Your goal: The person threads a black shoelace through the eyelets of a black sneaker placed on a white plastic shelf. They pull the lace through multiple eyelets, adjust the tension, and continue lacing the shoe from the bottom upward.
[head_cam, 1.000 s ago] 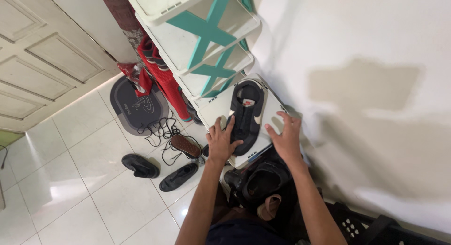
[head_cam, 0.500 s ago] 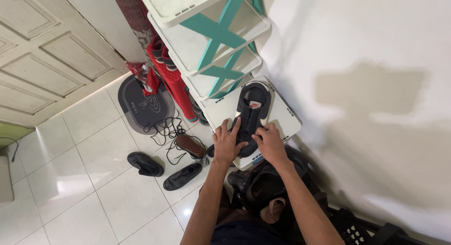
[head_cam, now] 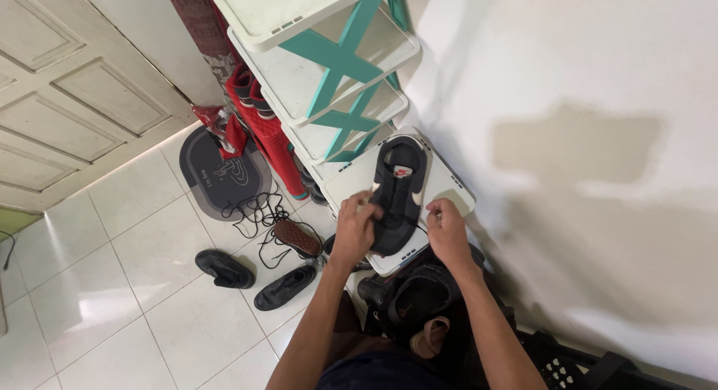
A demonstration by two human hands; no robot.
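Black sneaker (head_cam: 397,189) on white shelf (head_cam: 451,182), left hand (head_cam: 354,227) clenched on its side, right hand (head_cam: 446,228) curled beside, grip unclear.

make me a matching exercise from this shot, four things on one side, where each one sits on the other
Things:
1. black sneaker
2. dark oval mat
3. brown-soled shoe
4. left hand

Places:
A. sole up on the floor tiles, among loose laces
B. on the lowest white shelf of the rack
C. gripping the sneaker's heel end
D. flat on the floor near the door

Pairs: 1-B, 2-D, 3-A, 4-C
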